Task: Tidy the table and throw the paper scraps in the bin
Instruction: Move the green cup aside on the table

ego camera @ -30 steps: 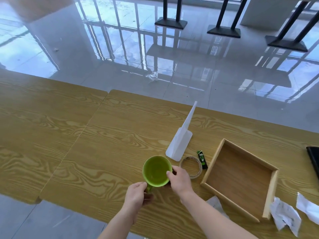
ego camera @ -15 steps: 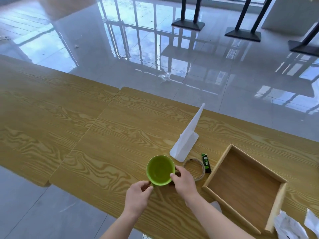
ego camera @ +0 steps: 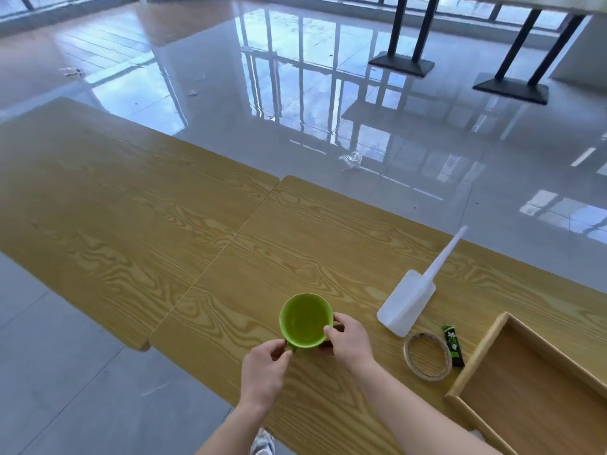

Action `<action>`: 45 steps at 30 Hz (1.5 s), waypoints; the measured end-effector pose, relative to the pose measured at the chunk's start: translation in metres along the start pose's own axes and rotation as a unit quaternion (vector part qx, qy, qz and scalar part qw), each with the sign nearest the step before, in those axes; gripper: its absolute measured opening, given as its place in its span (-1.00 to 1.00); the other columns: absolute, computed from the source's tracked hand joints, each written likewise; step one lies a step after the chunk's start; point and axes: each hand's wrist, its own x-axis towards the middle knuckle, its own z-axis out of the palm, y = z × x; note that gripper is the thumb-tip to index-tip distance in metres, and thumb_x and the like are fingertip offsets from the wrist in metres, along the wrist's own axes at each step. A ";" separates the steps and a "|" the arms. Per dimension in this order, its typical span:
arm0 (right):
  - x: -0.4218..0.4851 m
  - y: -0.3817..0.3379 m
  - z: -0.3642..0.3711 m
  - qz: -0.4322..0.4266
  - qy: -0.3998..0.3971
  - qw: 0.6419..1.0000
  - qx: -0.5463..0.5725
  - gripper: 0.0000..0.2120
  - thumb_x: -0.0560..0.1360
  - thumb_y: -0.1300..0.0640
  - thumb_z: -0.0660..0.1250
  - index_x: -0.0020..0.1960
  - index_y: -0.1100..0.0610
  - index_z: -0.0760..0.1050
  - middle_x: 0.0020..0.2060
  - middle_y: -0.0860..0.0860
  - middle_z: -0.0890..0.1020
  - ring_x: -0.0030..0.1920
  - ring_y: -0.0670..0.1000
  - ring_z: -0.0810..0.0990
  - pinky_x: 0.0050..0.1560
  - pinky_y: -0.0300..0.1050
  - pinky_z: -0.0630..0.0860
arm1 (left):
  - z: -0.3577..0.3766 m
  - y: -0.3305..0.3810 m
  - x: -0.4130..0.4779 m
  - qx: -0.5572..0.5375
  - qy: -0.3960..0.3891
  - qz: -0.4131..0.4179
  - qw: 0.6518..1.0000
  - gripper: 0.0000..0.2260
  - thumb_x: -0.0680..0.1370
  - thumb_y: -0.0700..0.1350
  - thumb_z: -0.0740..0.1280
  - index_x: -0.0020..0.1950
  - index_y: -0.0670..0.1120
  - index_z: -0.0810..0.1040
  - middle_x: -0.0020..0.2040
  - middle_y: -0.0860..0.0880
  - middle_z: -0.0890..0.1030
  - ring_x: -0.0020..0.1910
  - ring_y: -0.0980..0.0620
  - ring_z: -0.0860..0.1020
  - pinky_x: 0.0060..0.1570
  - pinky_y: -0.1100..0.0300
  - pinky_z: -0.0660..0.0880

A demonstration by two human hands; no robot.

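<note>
A green cup (ego camera: 304,320) stands on the wooden table (ego camera: 295,244) near its front edge, empty inside. My left hand (ego camera: 262,372) pinches the cup's handle at its near left side. My right hand (ego camera: 349,343) grips the cup's right rim and wall. To the right lie a white plastic scoop (ego camera: 409,298), a roll of clear tape (ego camera: 427,355) and a small green packet (ego camera: 452,345). An empty wooden tray (ego camera: 525,389) sits at the far right. No paper scraps or bin show in this view.
A second wooden table (ego camera: 98,192) adjoins on the left, with a narrow seam between the two. Beyond the tables is shiny tiled floor with bits of litter (ego camera: 351,159). Black table bases (ego camera: 402,65) stand far back. A shoe (ego camera: 262,444) shows below the table edge.
The view has swung left, so the tray and scoop sit further right and the paper scraps have left the frame. Both hands stay on the green cup, which has moved left, away from the tape roll and scoop.
</note>
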 end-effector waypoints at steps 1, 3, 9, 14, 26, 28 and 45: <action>0.004 -0.007 0.012 -0.001 0.000 1.000 0.000 -0.73 0.53 0.17 0.31 0.22 0.05 0.57 0.00 -0.01 0.66 0.03 0.07 0.65 0.07 0.15 0.62 | -0.010 -0.005 0.007 -0.001 0.004 0.000 1.000 -0.81 0.50 -0.14 0.46 0.10 -0.07 0.70 -0.14 0.19 0.68 -0.14 0.27 0.61 -0.10 0.38 0.51; 0.012 -0.021 0.037 -0.003 -0.002 1.000 -0.005 -0.72 0.53 0.19 0.32 0.23 0.08 0.56 0.01 0.00 0.65 0.04 0.08 0.64 0.08 0.16 0.61 | -0.031 -0.016 0.021 -0.001 0.016 0.005 1.000 -0.87 0.49 -0.14 0.45 0.02 -0.03 0.72 -0.18 0.18 0.70 -0.17 0.27 0.62 -0.09 0.26 0.57; 0.035 -0.060 0.104 -0.005 -0.025 1.000 -0.005 -0.74 0.54 0.20 0.30 0.22 0.07 0.57 0.01 0.01 0.66 0.05 0.07 0.64 0.08 0.15 0.61 | -0.084 -0.045 0.060 -0.004 0.053 -0.012 0.999 -0.85 0.49 -0.15 0.45 0.06 -0.06 0.71 -0.19 0.22 0.65 -0.13 0.20 0.63 -0.20 0.48 0.41; 0.048 -0.086 0.141 0.009 -0.043 0.999 0.023 -0.77 0.56 0.23 0.27 0.16 0.04 0.58 -0.02 0.02 0.65 -0.02 0.06 0.65 -0.08 0.07 0.68 | -0.113 -0.060 0.084 -0.002 0.078 -0.017 0.997 -0.80 0.50 -0.15 0.45 0.11 -0.10 0.69 -0.12 0.11 0.69 -0.14 0.19 0.59 -0.13 0.37 0.43; 0.063 -0.105 0.188 0.013 -0.066 0.997 0.044 -0.70 0.57 0.24 0.27 0.28 0.08 0.53 0.01 0.06 0.63 -0.06 0.04 0.67 -0.13 0.03 0.69 | -0.143 -0.085 0.107 -0.022 0.112 -0.048 0.992 -0.77 0.49 -0.14 0.47 0.14 -0.08 0.69 -0.16 0.22 0.62 -0.16 0.27 0.56 -0.12 0.43 0.42; 0.064 -0.105 0.192 0.015 -0.066 0.997 0.041 -0.68 0.57 0.23 0.28 0.30 0.07 0.51 0.03 0.05 0.62 -0.04 0.04 0.67 -0.11 0.02 0.69 | -0.146 -0.087 0.109 -0.025 0.111 -0.050 0.992 -0.77 0.49 -0.15 0.47 0.14 -0.09 0.68 -0.12 0.16 0.66 -0.10 0.19 0.60 -0.03 0.29 0.49; 0.064 -0.108 0.194 0.029 -0.073 0.996 0.031 -0.68 0.56 0.21 0.31 0.30 0.07 0.48 0.03 0.01 0.59 -0.06 0.02 0.66 -0.11 0.01 0.69 | -0.154 -0.088 0.111 -0.043 0.110 -0.048 0.992 -0.71 0.47 -0.15 0.49 0.19 -0.10 0.66 -0.02 0.03 0.71 -0.02 0.09 0.64 0.12 0.05 0.57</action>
